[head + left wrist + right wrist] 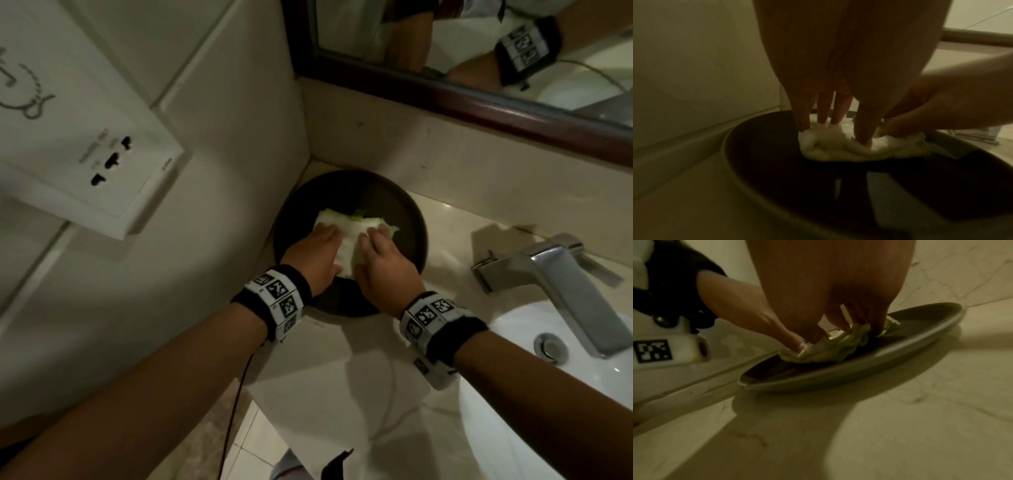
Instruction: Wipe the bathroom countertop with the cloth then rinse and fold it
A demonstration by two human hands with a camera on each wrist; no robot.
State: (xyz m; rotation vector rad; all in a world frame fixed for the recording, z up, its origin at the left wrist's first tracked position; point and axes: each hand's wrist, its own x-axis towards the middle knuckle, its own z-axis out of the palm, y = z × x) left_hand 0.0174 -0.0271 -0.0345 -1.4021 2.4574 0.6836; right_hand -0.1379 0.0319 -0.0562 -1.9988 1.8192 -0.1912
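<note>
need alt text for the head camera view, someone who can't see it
Both hands, left hand and right hand, press a pale cloth onto a dark round plate in the corner of a beige countertop. A chrome faucet and white sink are at right, a mirror above, a wall socket at left.

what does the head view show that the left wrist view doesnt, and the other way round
Only the head view shows the faucet, the white sink, the wall socket, the mirror and both wristbands.

Only the left wrist view shows, from close up, the left hand's straight fingers pressing down into the cloth's bunched folds.

Both show the pale cloth lying in the dark plate, the left hand on it, and the right hand on its other side.
</note>
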